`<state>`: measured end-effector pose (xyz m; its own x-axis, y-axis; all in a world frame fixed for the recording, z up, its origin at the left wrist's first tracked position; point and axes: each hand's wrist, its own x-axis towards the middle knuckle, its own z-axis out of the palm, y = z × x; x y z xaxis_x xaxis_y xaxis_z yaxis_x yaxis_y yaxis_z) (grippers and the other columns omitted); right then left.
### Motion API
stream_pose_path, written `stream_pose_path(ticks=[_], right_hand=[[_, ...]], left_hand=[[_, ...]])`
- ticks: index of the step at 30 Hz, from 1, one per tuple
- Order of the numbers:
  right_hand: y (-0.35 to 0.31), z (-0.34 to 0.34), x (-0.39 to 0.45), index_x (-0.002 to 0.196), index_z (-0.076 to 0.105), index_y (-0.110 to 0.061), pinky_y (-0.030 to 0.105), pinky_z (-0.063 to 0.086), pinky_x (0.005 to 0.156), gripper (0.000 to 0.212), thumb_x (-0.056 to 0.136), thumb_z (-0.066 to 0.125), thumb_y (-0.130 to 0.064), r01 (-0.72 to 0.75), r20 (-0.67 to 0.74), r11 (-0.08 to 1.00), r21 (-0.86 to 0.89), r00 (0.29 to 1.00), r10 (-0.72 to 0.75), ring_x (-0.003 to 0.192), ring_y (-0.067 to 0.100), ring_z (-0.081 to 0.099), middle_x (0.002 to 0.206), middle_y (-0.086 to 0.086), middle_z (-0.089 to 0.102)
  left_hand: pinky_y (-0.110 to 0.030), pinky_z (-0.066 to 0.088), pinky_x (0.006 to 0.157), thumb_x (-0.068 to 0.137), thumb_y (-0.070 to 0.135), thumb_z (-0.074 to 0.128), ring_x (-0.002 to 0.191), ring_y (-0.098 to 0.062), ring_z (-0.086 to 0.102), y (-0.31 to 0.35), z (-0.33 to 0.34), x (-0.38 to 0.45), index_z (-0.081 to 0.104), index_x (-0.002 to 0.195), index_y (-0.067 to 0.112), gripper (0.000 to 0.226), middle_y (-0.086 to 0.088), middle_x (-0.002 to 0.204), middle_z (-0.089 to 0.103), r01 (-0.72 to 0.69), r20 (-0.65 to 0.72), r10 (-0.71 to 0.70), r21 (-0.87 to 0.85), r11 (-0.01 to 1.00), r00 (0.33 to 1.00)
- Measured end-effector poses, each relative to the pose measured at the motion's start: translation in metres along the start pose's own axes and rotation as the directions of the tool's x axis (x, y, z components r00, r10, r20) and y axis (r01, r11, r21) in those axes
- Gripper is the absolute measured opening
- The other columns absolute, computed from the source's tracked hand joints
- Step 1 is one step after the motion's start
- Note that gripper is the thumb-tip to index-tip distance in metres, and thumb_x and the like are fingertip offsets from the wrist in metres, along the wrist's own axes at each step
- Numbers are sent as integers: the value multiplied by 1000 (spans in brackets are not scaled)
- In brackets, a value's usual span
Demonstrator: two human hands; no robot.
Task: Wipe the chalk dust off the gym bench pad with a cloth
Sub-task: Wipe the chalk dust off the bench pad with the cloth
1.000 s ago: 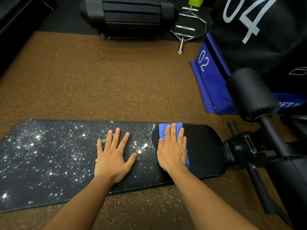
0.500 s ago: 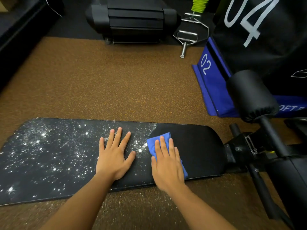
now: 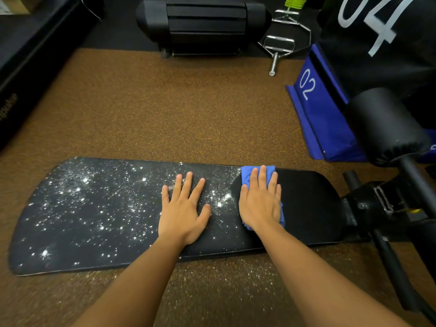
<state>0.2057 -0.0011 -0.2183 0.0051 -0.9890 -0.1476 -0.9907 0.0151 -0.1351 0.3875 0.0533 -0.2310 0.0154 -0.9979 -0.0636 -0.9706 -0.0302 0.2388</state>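
Observation:
A long black bench pad (image 3: 311, 208) lies across the view. White chalk dust (image 3: 82, 199) speckles its left and middle parts, while the right end is dark and clean. My right hand (image 3: 259, 201) presses flat on a blue cloth (image 3: 247, 173) at the pad's far edge, right where the dusty and clean areas meet. Most of the cloth is hidden under the palm. My left hand (image 3: 184, 208) rests flat, fingers spread, on the dusty middle of the pad.
The bench's black frame and roller pad (image 3: 387, 126) stand at the right. A blue wedge marked 02 (image 3: 318, 114) and a black box marked 04 (image 3: 377, 31) sit behind it. A black machine (image 3: 203, 22) and a metal handle (image 3: 278, 48) lie on the far floor. Chalk specks dot the brown floor (image 3: 212, 284) near me.
My right hand slid the cloth from the pad's near middle back up to the far edge and slightly right. My left hand stayed in place.

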Motion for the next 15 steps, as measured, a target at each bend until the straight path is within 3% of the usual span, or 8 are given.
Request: stream_pose_path(ticks=[9, 15], right_hand=[[-17, 6, -34, 151, -1, -16, 43, -5, 116, 59, 100, 14, -40, 209, 34, 978, 20, 977, -209, 144, 28, -13, 160, 3, -9], [14, 4, -66, 151, 10, -18, 40, -1, 115, 68, 89, 1, -44, 327, 22, 945, 16, 945, -327, 145, 24, -7, 160, -3, 0]], left_hand=[[-51, -4, 116, 85, 51, 14, 145, -19, -14, 0, 2, -1, 5, 150, 33, 68, 0, 160, -3, 4, -10, -4, -1, 1000, 1000], [-47, -3, 117, 85, 49, 14, 145, -19, -12, 0, 0, -2, 9, 151, 31, 68, -1, 160, -1, 23, -30, -23, -21, 1000, 999]])
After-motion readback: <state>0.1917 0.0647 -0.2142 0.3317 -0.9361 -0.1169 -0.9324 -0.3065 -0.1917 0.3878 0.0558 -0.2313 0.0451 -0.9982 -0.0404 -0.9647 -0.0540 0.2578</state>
